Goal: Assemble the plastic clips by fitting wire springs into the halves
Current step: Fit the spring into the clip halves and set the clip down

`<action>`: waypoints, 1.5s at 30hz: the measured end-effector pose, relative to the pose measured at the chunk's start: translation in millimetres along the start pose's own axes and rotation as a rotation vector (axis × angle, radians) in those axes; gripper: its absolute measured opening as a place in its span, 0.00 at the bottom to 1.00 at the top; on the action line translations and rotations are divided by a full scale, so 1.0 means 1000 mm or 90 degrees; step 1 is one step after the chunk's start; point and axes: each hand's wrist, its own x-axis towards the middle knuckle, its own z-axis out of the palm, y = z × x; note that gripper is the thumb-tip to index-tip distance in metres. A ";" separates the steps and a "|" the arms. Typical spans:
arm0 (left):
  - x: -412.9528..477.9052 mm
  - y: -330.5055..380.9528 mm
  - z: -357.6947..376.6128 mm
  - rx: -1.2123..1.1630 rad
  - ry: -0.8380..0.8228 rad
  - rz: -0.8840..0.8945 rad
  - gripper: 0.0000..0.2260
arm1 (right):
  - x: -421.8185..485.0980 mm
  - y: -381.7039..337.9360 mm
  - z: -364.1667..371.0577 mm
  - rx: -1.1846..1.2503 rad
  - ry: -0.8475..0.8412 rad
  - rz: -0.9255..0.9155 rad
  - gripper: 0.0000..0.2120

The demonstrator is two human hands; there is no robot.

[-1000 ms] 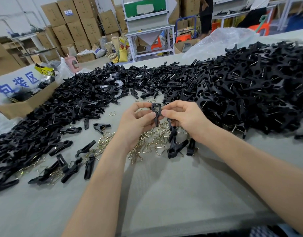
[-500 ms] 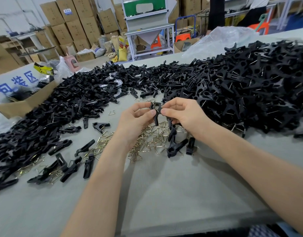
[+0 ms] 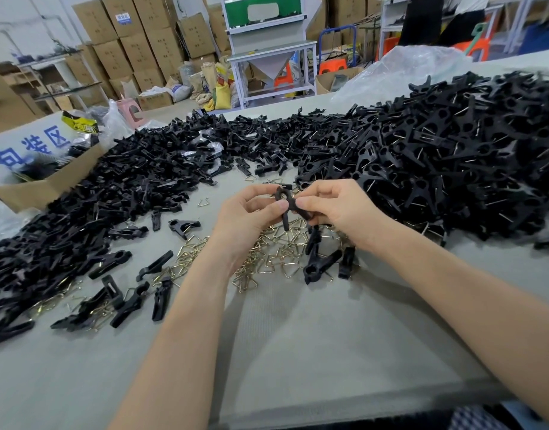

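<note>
Grey table (image 3: 298,352) is taking up most of the head view, both forearms reaching in from the near edge.

Right side: a large heap of assembled clips (image 3: 453,156) is lying piled on the table, wire ends showing among the black plastic.

Left side and far edge: a flatter spread of loose black halves (image 3: 112,187) is lying across the table, running up against an open cardboard box (image 3: 49,184).

Centre: brass-coloured wire springs (image 3: 267,259) are lying scattered beneath the hands, with a few stray halves (image 3: 321,263) lying on and beside them.

Left hand (image 3: 248,218) and right hand (image 3: 338,209) are hovering above the springs, close together. Both are pinching one black clip (image 3: 286,218) between thumb and curled fingers, left thumb pressing on its side. The clip is hanging roughly upright, ring end up, between the two hands. Cannot tell whether a spring is sitting in it.
</note>
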 end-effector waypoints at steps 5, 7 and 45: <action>-0.004 0.005 -0.001 -0.022 -0.067 0.010 0.12 | -0.001 -0.004 0.001 0.076 -0.038 0.014 0.13; -0.006 0.007 0.001 -0.036 -0.079 0.014 0.11 | 0.000 -0.007 0.001 0.132 -0.038 0.028 0.17; -0.004 0.000 0.009 0.181 0.009 0.159 0.13 | 0.002 -0.003 0.008 0.142 0.131 0.057 0.07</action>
